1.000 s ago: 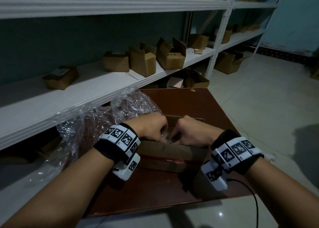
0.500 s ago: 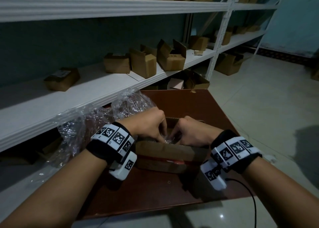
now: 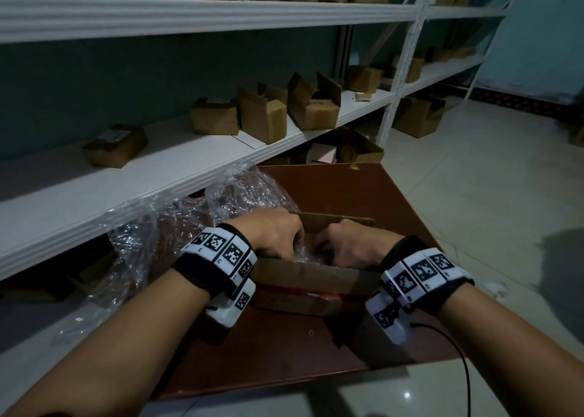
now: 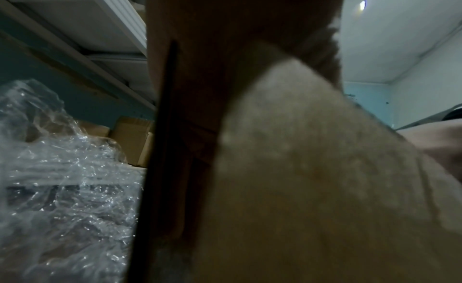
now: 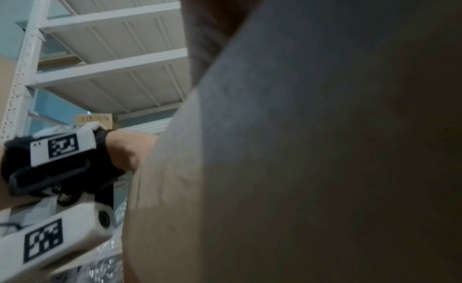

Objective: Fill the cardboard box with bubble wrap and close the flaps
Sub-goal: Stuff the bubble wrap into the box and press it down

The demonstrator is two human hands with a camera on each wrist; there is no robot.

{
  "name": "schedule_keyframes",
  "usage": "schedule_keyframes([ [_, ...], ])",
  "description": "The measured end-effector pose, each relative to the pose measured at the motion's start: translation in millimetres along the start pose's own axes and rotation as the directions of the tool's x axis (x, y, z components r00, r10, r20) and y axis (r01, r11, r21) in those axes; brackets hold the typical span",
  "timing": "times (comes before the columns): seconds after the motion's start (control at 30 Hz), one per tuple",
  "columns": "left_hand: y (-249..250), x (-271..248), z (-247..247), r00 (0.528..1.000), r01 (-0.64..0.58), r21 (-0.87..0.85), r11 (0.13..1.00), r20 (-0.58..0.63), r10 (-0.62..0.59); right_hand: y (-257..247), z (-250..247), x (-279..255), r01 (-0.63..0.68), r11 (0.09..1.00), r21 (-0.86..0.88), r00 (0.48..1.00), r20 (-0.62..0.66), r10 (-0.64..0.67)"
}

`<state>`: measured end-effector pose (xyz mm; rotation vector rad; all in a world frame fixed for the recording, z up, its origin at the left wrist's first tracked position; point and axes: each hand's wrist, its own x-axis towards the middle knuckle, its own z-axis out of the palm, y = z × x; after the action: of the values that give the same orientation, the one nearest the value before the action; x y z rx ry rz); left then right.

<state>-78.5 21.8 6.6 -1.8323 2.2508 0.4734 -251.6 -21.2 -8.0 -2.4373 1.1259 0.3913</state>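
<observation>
An open cardboard box [image 3: 311, 277] sits on a dark brown table [image 3: 363, 192], its near flap standing up toward me. Clear bubble wrap [image 3: 304, 252] lies inside it. My left hand [image 3: 278, 236] and right hand [image 3: 347, 246] are both down in the box, knuckles up, fingers curled into the wrap; the fingertips are hidden. In the left wrist view the box's cardboard [image 4: 312, 178] fills the frame. The right wrist view is likewise blocked by the cardboard [image 5: 325, 149], with my left wristband [image 5: 62, 149] beside it.
A loose heap of bubble wrap [image 3: 189, 230] lies on the table left of the box, also seen as bubble wrap [image 4: 62, 178]. White shelving [image 3: 158, 176] with several small cardboard boxes [image 3: 262, 119] runs along the left. Tiled floor [image 3: 489, 179] lies to the right.
Both hands stay in the box. The left hand has sunk a little lower, its fingers curling further into the wrap. The box has not shifted.
</observation>
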Motion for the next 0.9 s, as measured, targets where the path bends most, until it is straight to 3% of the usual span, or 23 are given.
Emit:
schedule_keyframes([
  [0.17, 1.9, 4.1, 5.9, 0.997, -0.014, 0.059, 0.998, 0.076, 0.009, -1.0, 3.6, 5.2, -0.027, 0.997, -0.070, 1.000, 0.014, 0.028],
  [0.43, 1.3, 1.0, 10.7, 0.998, -0.043, 0.066, 0.997, 0.050, 0.040, -5.4, 6.0, 1.3, 0.020, 0.977, -0.213, 0.998, 0.059, -0.007],
  [0.5, -2.5, 0.0, 9.2, 0.997, -0.061, 0.023, 0.998, 0.054, 0.060, -2.9, 6.2, 1.1, 0.022, 0.979, -0.203, 0.998, 0.054, -0.011],
  [0.63, -12.7, -3.4, 6.7, 0.994, -0.067, -0.221, 0.973, 0.069, 0.085, -0.2, 5.9, 2.4, 0.041, 0.984, -0.173, 0.998, 0.051, -0.033],
  [0.73, -9.5, -0.7, 8.4, 0.997, -0.067, -0.120, 0.991, 0.041, 0.072, 2.7, 5.6, 1.3, 0.067, 0.985, -0.157, 0.997, 0.049, -0.060],
  [0.8, -4.5, 3.4, 8.7, 0.996, -0.071, -0.070, 0.995, 0.045, 0.074, 9.7, 3.1, -1.7, 0.075, 0.992, -0.098, 0.996, 0.064, -0.069],
  [0.9, -5.4, 9.1, 7.8, 0.996, -0.077, -0.081, 0.994, 0.047, 0.081, 20.5, -0.1, -5.9, 0.058, 0.982, 0.181, 0.996, 0.054, -0.069],
])
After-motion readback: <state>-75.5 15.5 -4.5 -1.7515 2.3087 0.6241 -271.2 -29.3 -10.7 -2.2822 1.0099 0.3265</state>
